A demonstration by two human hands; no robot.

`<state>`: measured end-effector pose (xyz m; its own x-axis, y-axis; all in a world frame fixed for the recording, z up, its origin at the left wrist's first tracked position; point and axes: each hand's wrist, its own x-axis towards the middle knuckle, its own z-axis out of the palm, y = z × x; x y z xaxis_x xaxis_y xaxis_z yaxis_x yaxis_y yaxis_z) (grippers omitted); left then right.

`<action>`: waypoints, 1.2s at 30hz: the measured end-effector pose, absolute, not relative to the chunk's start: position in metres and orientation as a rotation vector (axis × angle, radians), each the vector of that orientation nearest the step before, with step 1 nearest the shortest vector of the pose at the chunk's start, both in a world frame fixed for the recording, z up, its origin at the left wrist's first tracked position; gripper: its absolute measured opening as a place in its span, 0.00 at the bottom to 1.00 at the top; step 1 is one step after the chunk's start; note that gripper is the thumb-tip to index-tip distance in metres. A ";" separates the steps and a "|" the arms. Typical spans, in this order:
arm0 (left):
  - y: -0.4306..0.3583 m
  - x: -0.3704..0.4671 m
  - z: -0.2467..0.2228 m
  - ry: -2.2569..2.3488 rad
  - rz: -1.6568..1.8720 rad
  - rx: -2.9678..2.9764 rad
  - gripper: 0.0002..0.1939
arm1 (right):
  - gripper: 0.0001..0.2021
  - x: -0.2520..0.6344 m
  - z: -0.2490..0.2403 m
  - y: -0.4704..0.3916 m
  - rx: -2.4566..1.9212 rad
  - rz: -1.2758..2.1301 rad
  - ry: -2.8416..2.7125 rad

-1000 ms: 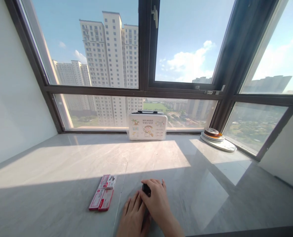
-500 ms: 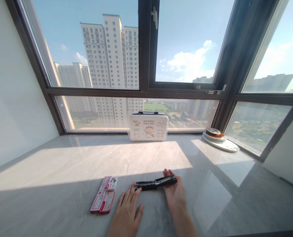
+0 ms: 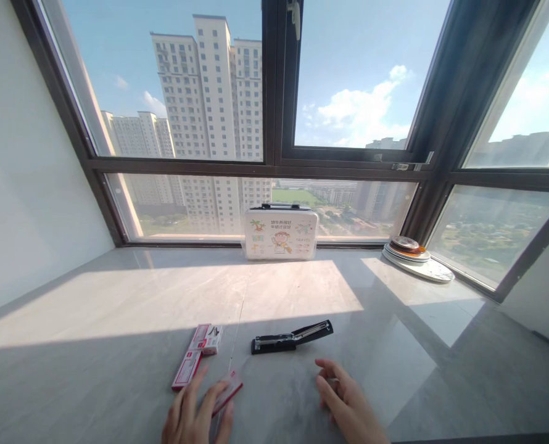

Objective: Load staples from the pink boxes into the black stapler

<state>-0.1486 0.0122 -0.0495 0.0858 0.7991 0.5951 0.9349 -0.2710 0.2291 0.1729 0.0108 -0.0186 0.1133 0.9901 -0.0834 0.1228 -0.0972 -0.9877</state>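
Observation:
My left hand (image 3: 192, 414) has a small red-and-white box (image 3: 229, 390) between its thumb and fingers, at the front of the sill. Just beyond these fingers lie a flat red-and-white box (image 3: 187, 369) and a smaller box with a stapler pictured on it (image 3: 213, 340). A black stapler (image 3: 274, 342) rests on the sill, folded wide apart, its metal staple channel showing. My right hand (image 3: 346, 401) is in front of the stapler, apart from it. Its fingers are loosely bent, with nothing in them.
A white case with cartoon prints (image 3: 281, 237) stands against the window at the back. Stacked plates and dishes (image 3: 416, 258) sit in the right corner. The grey marble sill (image 3: 117, 382) meets a white wall (image 3: 34, 203) on the left.
Both hands have let go of the stapler, which stays unfolded on the sill. My left hand has moved left and pulled one box away from the others; my right hand has drawn back.

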 end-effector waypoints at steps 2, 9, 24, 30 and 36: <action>0.012 -0.129 -0.036 -1.695 -0.965 -2.409 0.12 | 0.20 0.161 -0.007 0.013 -1.506 1.047 -1.445; 0.020 -0.052 0.017 -1.682 -1.080 -2.909 0.14 | 0.17 0.138 0.016 0.037 -1.624 0.929 -1.805; 0.043 -0.071 0.006 -1.765 -1.221 -2.939 0.28 | 0.08 0.184 0.039 0.049 -1.736 0.490 -1.910; 0.043 -0.071 0.010 -1.801 -1.182 -2.928 0.27 | 0.08 0.139 0.067 0.065 -1.444 0.408 -2.363; 0.040 -0.072 0.011 -1.836 -1.225 -2.928 0.25 | 0.10 0.140 0.066 0.071 -1.363 0.400 -2.492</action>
<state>-0.0721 0.0400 0.0106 0.3241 0.9134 0.2463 0.5785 -0.3974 0.7124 0.1397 0.0709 0.0659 -0.5194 0.8481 0.1043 0.7728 0.5183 -0.3663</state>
